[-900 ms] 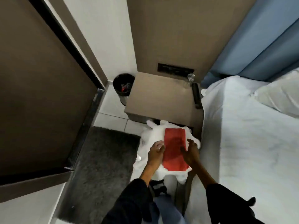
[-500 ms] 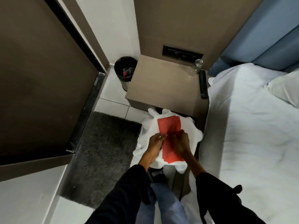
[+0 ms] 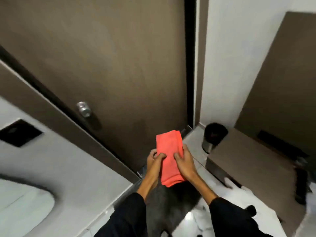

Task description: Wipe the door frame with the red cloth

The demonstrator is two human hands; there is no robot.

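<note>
Both hands out in front at approx mid-frame, forearms bare, black sleeves pushed to above the wrists; arms converge from lower frame w/ elbows apart. Left hand (image 3: pixel 154 162) grips the left edge of the red cloth (image 3: pixel 170 157), fingers curled over the top, thumb side under; right hand (image 3: pixel 184 162) clamps the right edge, thumb on top of the fabric, fingers wrapped behind. Cloth folded into a long narrow pad, held lengthwise away from the body, far end sticking up past the fingertips, near end drooping below the palms; held in the air, not touching anything else.

Brown door (image 3: pixel 106 62) fills the upper left, shut, w/ round metal knob (image 3: pixel 83 109); dark door frame (image 3: pixel 189 65) runs vertical just right of it, cloth's far end near its foot but apart from it. Black bin (image 3: pixel 214 135) right of the frame, beside a brown side table (image 3: pixel 253 156); dark mat (image 3: pixel 171 199) on floor below the hands. Picture blurred toward the edges.
</note>
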